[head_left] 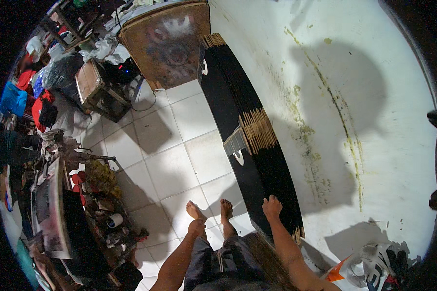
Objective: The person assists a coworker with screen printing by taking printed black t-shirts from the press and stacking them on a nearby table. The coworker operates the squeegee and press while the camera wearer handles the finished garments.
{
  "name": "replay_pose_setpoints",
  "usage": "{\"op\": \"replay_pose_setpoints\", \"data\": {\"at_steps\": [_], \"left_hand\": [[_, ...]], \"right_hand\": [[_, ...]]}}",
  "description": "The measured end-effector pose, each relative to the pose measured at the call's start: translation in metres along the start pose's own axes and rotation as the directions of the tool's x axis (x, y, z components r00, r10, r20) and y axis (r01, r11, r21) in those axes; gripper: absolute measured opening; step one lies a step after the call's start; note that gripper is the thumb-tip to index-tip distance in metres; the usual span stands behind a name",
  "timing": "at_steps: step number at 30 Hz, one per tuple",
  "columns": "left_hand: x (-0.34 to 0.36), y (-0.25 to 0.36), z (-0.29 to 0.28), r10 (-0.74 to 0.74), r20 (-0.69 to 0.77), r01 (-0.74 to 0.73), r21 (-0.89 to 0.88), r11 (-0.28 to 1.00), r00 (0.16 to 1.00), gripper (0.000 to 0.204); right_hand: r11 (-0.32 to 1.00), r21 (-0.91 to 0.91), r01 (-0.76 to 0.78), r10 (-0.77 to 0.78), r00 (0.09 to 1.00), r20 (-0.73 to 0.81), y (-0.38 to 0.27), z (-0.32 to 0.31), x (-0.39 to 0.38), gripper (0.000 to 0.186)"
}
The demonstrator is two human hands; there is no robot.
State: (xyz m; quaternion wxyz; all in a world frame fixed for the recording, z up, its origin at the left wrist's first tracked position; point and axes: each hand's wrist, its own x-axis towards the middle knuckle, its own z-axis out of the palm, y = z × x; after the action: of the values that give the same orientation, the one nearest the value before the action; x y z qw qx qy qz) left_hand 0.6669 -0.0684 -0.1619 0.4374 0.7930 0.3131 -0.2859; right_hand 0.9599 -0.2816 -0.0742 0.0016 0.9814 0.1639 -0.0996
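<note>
A long row of black flat sheets (228, 92) with brown edges, apparently cardboard, stands packed together along the white wall on my right. On the top edges at the near end of this row lies my right hand (272, 207), fingers curled down over the sheets. How many it grips is hidden. My left hand (197, 227) is low at my left knee, touching or just above it. Its fingers are too small and foreshortened to make out, and nothing shows in it. Midway along the row, a stretch of brown edges (258, 130) shows beside a grey patch and a white oval.
A brown wooden board (167, 46) stands at the far end of the row. On the left are a wooden box (99, 89), plastic bags and a cluttered rack (58, 208). White floor tiles (167, 165) lie between. A clear plastic bag (366, 266) sits at the lower right.
</note>
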Motion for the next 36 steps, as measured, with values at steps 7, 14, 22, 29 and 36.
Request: {"op": "replay_pose_setpoints", "data": {"at_steps": [7,14,22,29,36], "left_hand": [[-0.015,-0.035,-0.021,-0.13,-0.239,0.083,-0.197,0.977,0.962,0.055],[-0.045,-0.081,-0.052,-0.27,-0.179,0.185,-0.386,0.904,0.946,0.056],[-0.07,-0.199,-0.036,-0.234,-0.146,0.191,-0.257,0.947,0.961,0.05],[-0.103,-0.259,-0.021,-0.537,-0.166,0.388,-0.523,0.759,0.827,0.035],[-0.117,-0.19,-0.025,-0.527,-0.163,0.395,-0.489,0.778,0.834,0.027]], "right_hand": [[0.992,0.072,0.103,-0.107,0.993,0.057,-0.039,-0.022,-0.046,0.026],[0.972,0.036,0.231,-0.228,0.903,0.365,-0.083,-0.016,-0.093,0.028],[0.961,-0.019,0.275,-0.248,0.893,0.375,-0.133,0.01,-0.073,0.026],[0.637,-0.136,0.759,-0.64,0.619,0.456,-0.155,0.067,0.002,0.032],[0.525,0.394,0.755,-0.85,0.445,0.281,-0.162,0.133,0.089,0.012]]}}
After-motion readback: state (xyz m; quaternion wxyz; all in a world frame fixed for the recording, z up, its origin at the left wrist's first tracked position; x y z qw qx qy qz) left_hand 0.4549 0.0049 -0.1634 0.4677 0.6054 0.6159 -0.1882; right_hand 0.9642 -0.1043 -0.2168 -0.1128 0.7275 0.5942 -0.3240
